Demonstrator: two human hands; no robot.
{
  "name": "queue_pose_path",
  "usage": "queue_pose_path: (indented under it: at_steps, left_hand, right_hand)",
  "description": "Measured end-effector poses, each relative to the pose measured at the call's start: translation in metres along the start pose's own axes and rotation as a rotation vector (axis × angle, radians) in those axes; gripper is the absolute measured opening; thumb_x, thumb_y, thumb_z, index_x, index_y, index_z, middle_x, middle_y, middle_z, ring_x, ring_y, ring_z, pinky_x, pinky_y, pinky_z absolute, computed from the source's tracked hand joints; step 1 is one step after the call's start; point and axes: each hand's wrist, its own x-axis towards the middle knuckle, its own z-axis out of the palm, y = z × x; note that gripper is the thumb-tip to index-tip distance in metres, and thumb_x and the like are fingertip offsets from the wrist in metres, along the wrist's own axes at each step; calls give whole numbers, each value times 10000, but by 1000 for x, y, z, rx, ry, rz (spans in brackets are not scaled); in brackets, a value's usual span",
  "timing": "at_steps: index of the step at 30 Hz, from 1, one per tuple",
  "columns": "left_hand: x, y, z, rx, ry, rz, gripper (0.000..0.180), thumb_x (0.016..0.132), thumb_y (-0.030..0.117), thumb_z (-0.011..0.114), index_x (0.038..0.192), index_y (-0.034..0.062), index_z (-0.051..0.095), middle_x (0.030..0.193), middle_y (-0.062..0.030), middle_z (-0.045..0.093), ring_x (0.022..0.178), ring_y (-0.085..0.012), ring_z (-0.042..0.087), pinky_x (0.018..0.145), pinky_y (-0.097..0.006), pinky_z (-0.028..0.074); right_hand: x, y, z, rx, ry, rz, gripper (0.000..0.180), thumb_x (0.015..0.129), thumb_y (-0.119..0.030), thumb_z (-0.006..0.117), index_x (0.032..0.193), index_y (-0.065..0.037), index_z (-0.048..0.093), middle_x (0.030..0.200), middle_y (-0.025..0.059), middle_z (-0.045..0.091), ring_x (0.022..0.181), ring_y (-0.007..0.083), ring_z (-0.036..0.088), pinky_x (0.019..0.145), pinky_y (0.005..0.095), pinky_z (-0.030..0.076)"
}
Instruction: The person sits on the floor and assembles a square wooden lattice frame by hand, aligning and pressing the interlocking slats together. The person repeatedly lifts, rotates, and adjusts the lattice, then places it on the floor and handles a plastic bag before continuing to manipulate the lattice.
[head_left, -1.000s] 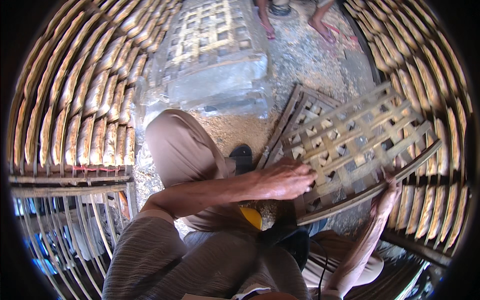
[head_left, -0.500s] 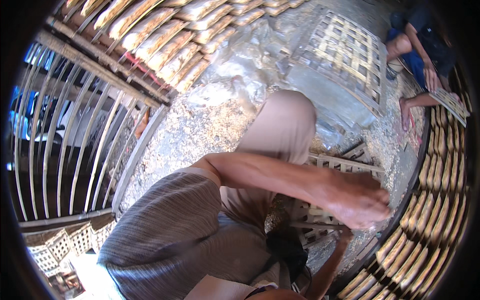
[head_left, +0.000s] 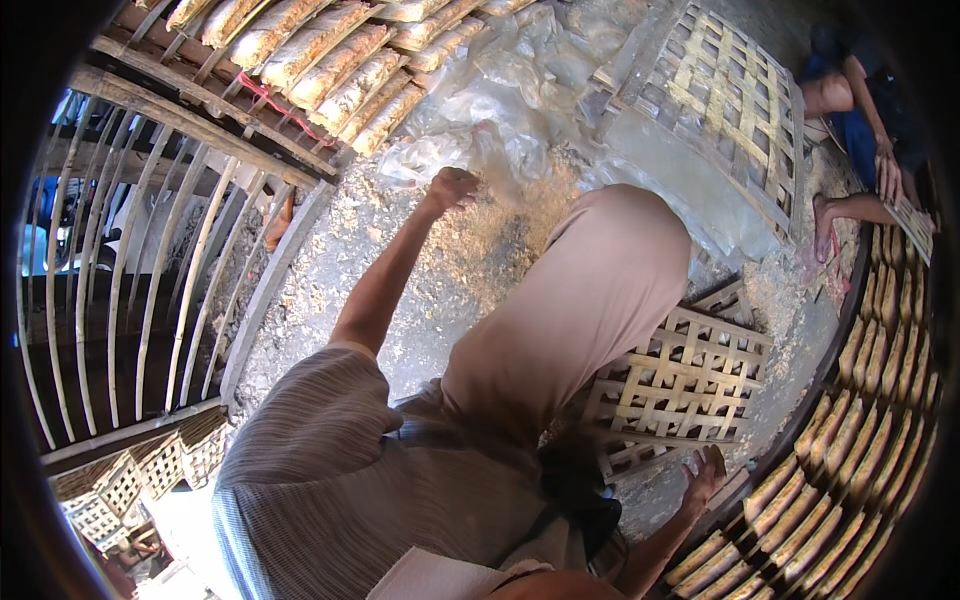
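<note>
My left hand [head_left: 455, 188] is stretched out over the littered floor, beside crumpled clear plastic sheets [head_left: 510, 80]. Its fingers look apart with nothing in them, though they are small and slightly blurred. A brownish spray of crumbs [head_left: 515, 240] shows between it and my raised knee. On the other side, my right hand [head_left: 705, 475] is open, fingers spread, just off the lower edge of a woven bamboo lattice tray [head_left: 690, 385]. That tray lies partly behind my leg.
Filled slabs in rows [head_left: 330, 70] rest on a rack at upper left, with more slab rows [head_left: 830, 500] along the right. A slatted bamboo frame [head_left: 150, 270] stands left. Another lattice tray [head_left: 715, 100] lies beyond my knee. A co-worker's hand [head_left: 888, 175] is at upper right.
My left arm has swung from the right, over the bamboo tray, out to the left. The crumb spray now shows there. My right hand has come into clear view with fingers spread.
</note>
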Motion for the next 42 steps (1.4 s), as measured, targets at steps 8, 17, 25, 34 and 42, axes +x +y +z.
queue_pose_path:
  at_steps: [8, 17, 25, 34, 42]
  left_hand:
    - [57, 10, -17, 1137, 722, 91, 829, 855, 523, 763, 1530, 184, 422, 1435, -143, 532, 1384, -329, 455, 1117, -590, 366]
    - [40, 0, -141, 1042, 212, 217, 584, 746, 456, 861, 1181, 90, 728, 1069, -262, 727, 1040, -393, 704, 915, -464, 567]
    - [-135, 149, -125, 141, 873, 1119, 303, 1027, 254, 566, 1163, 51, 745, 632, -79, 649, 503, -156, 542, 471, -382, 491]
    - [-190, 176, -70, 210, 775, 818, 490, 1086, 427, 481, 1047, 5, 727, 589, -89, 597, 464, -177, 499, 520, -411, 500]
    - [-191, 199, 7, 274, 197, 739, 586, 1044, 514, 520, 917, -42, 654, 683, -125, 577, 729, -239, 538, 721, -439, 445]
  right_hand:
    - [-35, -51, 11, -272, -234, -40, 593, 1013, -427, 601, 1450, -32, 543, 1340, 201, 626, 1152, 345, 665, 826, 501, 581]
    - [-19, -58, 19, -229, -313, -20, 610, 997, -416, 636, 1464, -44, 513, 1306, 172, 645, 1103, 334, 688, 818, 503, 580]
    - [-17, -94, -8, -203, -293, -181, 618, 967, -450, 668, 1429, -60, 542, 1223, 105, 667, 1046, 270, 700, 777, 463, 577]
    - [-11, -104, 5, -149, -363, -303, 554, 986, -399, 671, 1396, -38, 575, 1172, 70, 675, 1008, 231, 713, 690, 361, 574]
    - [-38, -135, 6, -44, -422, -396, 719, 900, -451, 760, 1440, -32, 536, 1208, 96, 661, 992, 219, 687, 731, 320, 536]
